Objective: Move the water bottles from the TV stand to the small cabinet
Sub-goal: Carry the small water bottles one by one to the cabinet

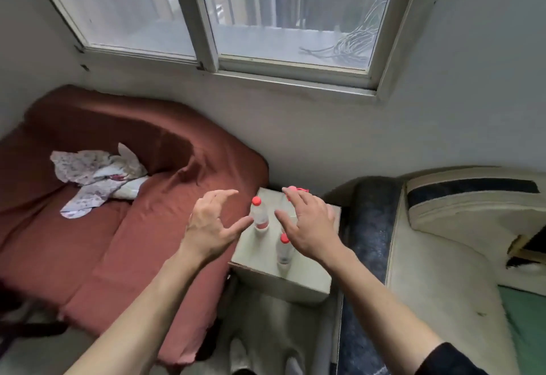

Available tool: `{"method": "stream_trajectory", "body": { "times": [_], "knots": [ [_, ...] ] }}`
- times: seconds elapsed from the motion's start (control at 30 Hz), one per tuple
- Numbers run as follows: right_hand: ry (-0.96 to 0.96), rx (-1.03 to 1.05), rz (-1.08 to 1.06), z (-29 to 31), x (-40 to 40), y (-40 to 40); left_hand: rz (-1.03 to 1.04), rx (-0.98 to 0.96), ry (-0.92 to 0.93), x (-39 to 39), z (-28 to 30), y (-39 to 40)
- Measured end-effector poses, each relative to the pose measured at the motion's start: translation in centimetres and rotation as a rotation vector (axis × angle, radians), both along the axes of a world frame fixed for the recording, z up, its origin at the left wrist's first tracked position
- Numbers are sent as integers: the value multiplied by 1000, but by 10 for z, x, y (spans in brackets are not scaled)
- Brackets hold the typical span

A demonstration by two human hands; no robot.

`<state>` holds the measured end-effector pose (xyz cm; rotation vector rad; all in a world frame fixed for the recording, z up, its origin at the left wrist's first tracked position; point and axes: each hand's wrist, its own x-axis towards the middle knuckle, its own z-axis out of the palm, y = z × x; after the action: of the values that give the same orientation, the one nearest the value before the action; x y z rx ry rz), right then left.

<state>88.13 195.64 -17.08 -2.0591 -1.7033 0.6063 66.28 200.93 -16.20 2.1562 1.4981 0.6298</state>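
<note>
Red caps mark the water bottles for us on the small cabinet (pixel 298 281), a pale box standing between the sofa (pixel 124 227) with its reddish-brown cover and a dark blue padded piece (pixel 366 227). We see one bottle (pixel 260 216) standing upright near the left edge of the cabinet top, and a second bottle (pixel 284 249) upright nearer to us; its right side is partly covered by our right hand (pixel 310 227). Behind that hand there is more red (pixel 297 189), possibly one or two further caps, but the hand hides them and the picture is blurred there, so we cannot tell how many. Our left hand (pixel 211 224) hovers just left of the first bottle, its fingers (pixel 226 194) spread and slightly bent, thumb pointing toward the bottle, holding nothing. Our right hand is over the cabinet top, palm down, fingers spread, holding nothing that we can see. A patterned cloth (pixel 97 176) lies on the sofa. The lower part of the cabinet is cut off by our forearms.
</note>
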Motion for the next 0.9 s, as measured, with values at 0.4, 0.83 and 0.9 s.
{"method": "stream_trajectory", "body": {
  "times": [0.4,0.83,0.9],
  "knots": [
    [-78,39,442,8,-139,-17,448,-26,33,-139,25,-123],
    [-184,71,863,44,-384,-164,817,31,58,-340,52,-333],
    [-196,65,918,54,-427,-196,860,46,79,-375,54,-372]
  ]
}}
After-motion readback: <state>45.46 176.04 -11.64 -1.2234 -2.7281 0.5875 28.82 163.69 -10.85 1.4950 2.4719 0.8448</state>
